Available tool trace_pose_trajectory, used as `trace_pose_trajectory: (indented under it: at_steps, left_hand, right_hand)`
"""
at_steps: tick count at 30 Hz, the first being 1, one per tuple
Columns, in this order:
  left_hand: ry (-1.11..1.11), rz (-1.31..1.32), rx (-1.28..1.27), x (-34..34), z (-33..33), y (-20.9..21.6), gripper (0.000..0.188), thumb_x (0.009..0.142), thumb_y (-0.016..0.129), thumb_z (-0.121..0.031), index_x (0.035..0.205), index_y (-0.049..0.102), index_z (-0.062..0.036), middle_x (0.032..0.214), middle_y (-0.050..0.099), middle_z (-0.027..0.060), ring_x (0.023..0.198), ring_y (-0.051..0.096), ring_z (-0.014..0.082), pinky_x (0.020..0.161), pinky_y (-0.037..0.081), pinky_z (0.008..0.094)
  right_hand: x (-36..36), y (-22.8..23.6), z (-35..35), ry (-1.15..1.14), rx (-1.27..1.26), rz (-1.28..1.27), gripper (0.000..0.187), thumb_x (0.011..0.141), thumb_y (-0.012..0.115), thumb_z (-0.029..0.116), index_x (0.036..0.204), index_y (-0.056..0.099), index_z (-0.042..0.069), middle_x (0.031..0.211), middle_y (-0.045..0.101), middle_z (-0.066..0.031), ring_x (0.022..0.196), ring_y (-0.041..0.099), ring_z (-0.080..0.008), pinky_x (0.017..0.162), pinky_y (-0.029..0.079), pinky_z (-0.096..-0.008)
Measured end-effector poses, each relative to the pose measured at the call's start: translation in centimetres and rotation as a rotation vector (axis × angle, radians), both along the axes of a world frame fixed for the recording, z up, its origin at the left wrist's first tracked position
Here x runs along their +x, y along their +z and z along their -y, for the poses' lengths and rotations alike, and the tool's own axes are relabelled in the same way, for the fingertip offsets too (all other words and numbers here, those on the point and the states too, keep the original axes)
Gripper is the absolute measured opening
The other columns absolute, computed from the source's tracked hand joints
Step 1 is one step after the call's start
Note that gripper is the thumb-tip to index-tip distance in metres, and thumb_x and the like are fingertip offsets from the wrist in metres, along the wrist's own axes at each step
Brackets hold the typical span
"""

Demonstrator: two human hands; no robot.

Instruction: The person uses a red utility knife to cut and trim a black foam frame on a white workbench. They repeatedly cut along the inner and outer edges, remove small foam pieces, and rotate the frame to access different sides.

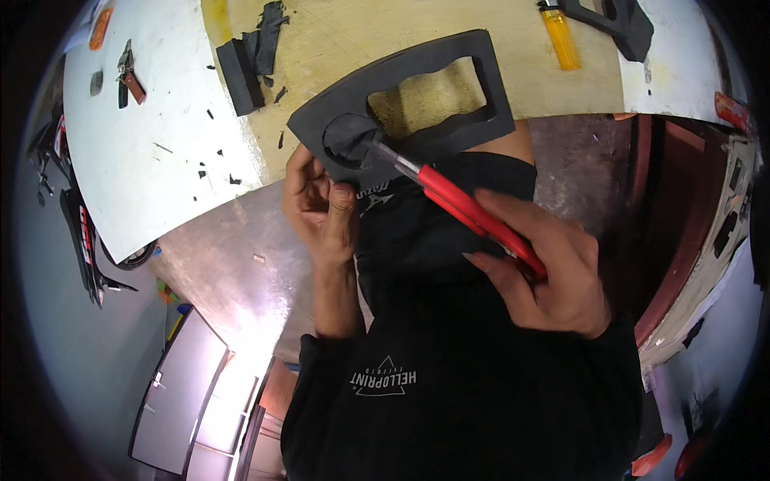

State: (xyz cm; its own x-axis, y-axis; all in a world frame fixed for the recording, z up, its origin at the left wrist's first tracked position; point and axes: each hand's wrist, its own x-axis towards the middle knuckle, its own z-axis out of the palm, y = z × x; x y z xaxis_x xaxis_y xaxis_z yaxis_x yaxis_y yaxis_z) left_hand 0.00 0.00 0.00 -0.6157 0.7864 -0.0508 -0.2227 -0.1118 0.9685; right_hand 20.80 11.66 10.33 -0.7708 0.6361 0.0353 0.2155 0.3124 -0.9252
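A black foam-like panel [385, 74] with a large wavy-edged opening is held up at the table's front edge. My left hand [317, 208] grips its lower left corner, thumb in front and fingers partly hidden behind. Near that corner is a round cut-out with a dark round piece [350, 136] in it, tilted. My right hand [561, 268] is closed around red-handled pliers [473, 210]. Their metal jaws touch the round piece's right side; whether they pinch it is hard to tell.
On the white table [120, 180] and its pale wooden board [321, 32] lie a black block [239, 78], torn dark scraps [269, 36], a yellow lighter [561, 36], another black piece [631, 32] and a small brown-handled metal tool [131, 78]. Small black crumbs are scattered at left.
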Motion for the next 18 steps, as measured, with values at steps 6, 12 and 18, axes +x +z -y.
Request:
trace_pose_trajectory:
  at_steps: [6,12,18]
  left_hand:
    - [-0.015,0.200,0.078,-0.2,0.2,-0.4,0.074,0.090,0.076,-0.031,0.141,0.041,0.0097,0.128,0.062,0.0169,0.114,0.063,0.0202,0.099,0.048,0.0321]
    - [0.007,0.200,0.112,0.3,-0.1,-0.4,0.073,0.091,0.076,-0.030,0.142,0.041,0.0087,0.129,0.062,0.0171,0.115,0.062,0.0212,0.100,0.048,0.0346]
    - [0.041,0.173,0.053,0.8,0.2,0.7,0.075,0.091,0.076,-0.029,0.143,0.038,0.0091,0.132,0.060,0.0187,0.117,0.061,0.0219,0.101,0.047,0.0344]
  right_hand:
    - [-1.7,0.5,1.8,-0.083,0.125,-0.049,0.040,0.077,0.078,-0.003,0.114,0.063,-0.011,0.093,0.071,-0.0256,0.076,0.075,-0.0331,0.062,0.060,-0.0332]
    - [-3.0,0.7,2.5,-0.103,0.245,-0.081,0.035,0.080,0.075,-0.004,0.112,0.064,-0.012,0.089,0.071,-0.0245,0.075,0.075,-0.0316,0.057,0.060,-0.0316]
    - [-3.4,1.1,2.5,-0.003,0.293,-0.034,0.035,0.080,0.073,-0.008,0.113,0.064,-0.014,0.087,0.070,-0.0266,0.075,0.074,-0.0322,0.057,0.061,-0.0318]
